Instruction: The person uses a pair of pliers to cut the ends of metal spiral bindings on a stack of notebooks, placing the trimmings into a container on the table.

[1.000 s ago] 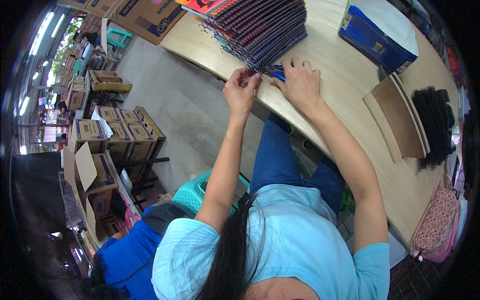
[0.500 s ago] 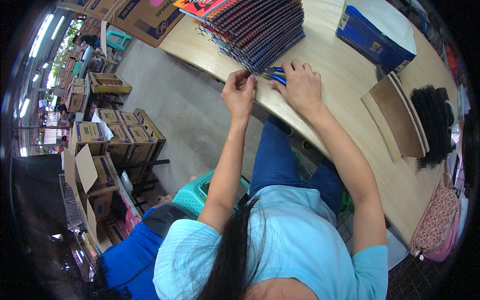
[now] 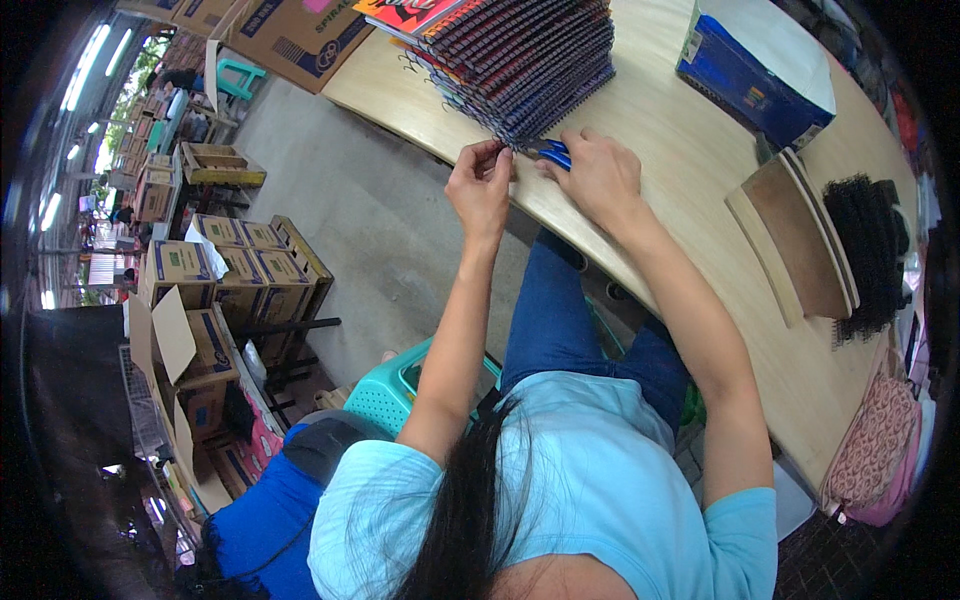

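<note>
A tall stack of spiral-bound notebooks (image 3: 525,75) stands at the table's far edge, with dark coils facing me and a red cover on top. My left hand (image 3: 478,195) is pinched at the low near corner of the stack, by a coil end. Whether a bit of wire lies between the fingertips is too small to tell. My right hand (image 3: 602,178) is closed round blue-handled pliers (image 3: 555,153). Their jaws point left at the same corner, close to my left fingertips.
On the table (image 3: 690,200) are a blue box (image 3: 755,90), curved wooden boards (image 3: 795,240) and a bundle of black coils (image 3: 865,255). A patterned pouch (image 3: 872,440) hangs at the right edge. Cardboard boxes (image 3: 290,45) and a teal stool (image 3: 380,385) stand left.
The pliers' handles, spread apart before, are now closer together as my right hand has squeezed. My left hand remains at the same corner.
</note>
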Tool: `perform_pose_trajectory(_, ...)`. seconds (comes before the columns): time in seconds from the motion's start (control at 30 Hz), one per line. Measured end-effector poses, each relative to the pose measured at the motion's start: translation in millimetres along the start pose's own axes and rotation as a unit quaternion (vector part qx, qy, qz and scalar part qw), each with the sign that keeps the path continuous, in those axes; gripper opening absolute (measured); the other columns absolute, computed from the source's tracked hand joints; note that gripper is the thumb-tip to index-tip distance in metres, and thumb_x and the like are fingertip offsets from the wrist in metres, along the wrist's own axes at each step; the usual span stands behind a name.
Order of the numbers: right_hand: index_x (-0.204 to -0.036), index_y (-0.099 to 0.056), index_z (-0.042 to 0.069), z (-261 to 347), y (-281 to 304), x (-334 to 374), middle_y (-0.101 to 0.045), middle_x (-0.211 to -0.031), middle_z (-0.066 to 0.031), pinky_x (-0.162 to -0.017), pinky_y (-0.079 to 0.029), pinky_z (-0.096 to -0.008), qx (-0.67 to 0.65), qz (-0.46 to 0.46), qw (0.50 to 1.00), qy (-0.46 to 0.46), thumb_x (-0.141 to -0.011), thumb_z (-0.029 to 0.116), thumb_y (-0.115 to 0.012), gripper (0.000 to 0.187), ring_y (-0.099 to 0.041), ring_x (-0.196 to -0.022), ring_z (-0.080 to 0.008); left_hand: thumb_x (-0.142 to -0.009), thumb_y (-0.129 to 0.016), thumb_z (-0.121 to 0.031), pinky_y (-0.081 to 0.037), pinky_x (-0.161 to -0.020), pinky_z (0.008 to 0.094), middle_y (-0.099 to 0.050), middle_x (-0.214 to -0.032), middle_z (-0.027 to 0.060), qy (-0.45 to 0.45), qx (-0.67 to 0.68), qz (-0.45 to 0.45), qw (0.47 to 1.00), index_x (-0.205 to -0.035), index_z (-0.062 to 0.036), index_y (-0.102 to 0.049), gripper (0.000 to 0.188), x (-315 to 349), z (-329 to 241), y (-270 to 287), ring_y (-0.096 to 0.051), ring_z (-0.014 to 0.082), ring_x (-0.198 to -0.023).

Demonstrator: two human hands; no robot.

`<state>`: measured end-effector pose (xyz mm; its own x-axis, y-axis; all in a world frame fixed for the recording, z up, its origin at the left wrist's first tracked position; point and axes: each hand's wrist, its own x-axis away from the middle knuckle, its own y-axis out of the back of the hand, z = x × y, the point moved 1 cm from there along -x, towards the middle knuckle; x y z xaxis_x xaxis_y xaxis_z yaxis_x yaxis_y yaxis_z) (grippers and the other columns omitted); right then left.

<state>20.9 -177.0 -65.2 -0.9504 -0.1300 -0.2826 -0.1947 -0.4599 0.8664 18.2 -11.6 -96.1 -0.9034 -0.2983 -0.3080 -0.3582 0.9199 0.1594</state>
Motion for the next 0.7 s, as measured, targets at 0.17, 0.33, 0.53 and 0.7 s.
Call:
perform_pose_trajectory(0.17, -0.098, -0.064, 0.008, 6.3, 9.6, 7.2, -0.063, -0.099, -0.0101, -0.07, -0.05, -0.0489, 0.024, -0.021, 0.999, -0.005, -0.076, 0.043, -0.073, 0.043, -0.063, -0.092, -0.03, -0.087, -0.067, -0.004, -0.055, -0.068, 0.0249, -0.067, -0.097, 0.0111, 0.014, 0.027, 0.01, 0.999, -0.106, 0.0071, -0.061, 0.023, 0.6, 2.0, 5.4, -0.065, 0.0134, -0.08)
perform_pose_trajectory(0.33, -0.098, -0.064, 0.007, 10.0, 7.4, 2.7, -0.064, -0.097, -0.0104, -0.069, -0.05, -0.0484, 0.041, -0.032, 0.999, 0.008, -0.076, 0.042, -0.073, 0.042, -0.064, -0.09, -0.0309, -0.088, -0.067, -0.005, -0.055, -0.068, 0.025, -0.067, -0.097, 0.0116, 0.01, 0.039, 0.025, 0.999, -0.11, 0.0072, -0.061, 0.026, -0.8, -6.1, 1.8, -0.065, 0.0138, -0.081)
perform_pose_trajectory(0.53, -0.092, -0.068, 0.004, 6.8, 7.0, -7.4, -0.063, -0.087, -0.0141, -0.07, -0.053, -0.0434, 0.003, 0.054, 0.998, -0.014, -0.079, 0.051, -0.068, 0.048, -0.065, -0.085, -0.0324, -0.089, -0.066, -0.008, -0.055, -0.069, 0.0252, -0.068, -0.093, 0.0113, 0.008, 0.015, 0.007, 1.0, -0.107, 0.0072, -0.062, 0.023, -6.0, -7.0, -0.7, -0.065, 0.0132, -0.078)
perform_pose_trajectory(0.7, -0.096, -0.063, 0.007, 4.4, 10.5, 4.0, -0.064, -0.093, -0.0101, -0.067, -0.049, -0.0469, 0.025, -0.053, 0.998, 0.017, -0.075, 0.044, -0.074, 0.044, -0.064, -0.087, -0.0309, -0.089, -0.066, -0.007, -0.055, -0.069, 0.0249, -0.068, -0.092, 0.0102, 0.003, 0.021, 0.003, 1.0, -0.107, 0.0065, -0.062, 0.022, -2.0, -8.1, 1.0, -0.064, 0.0125, -0.077)
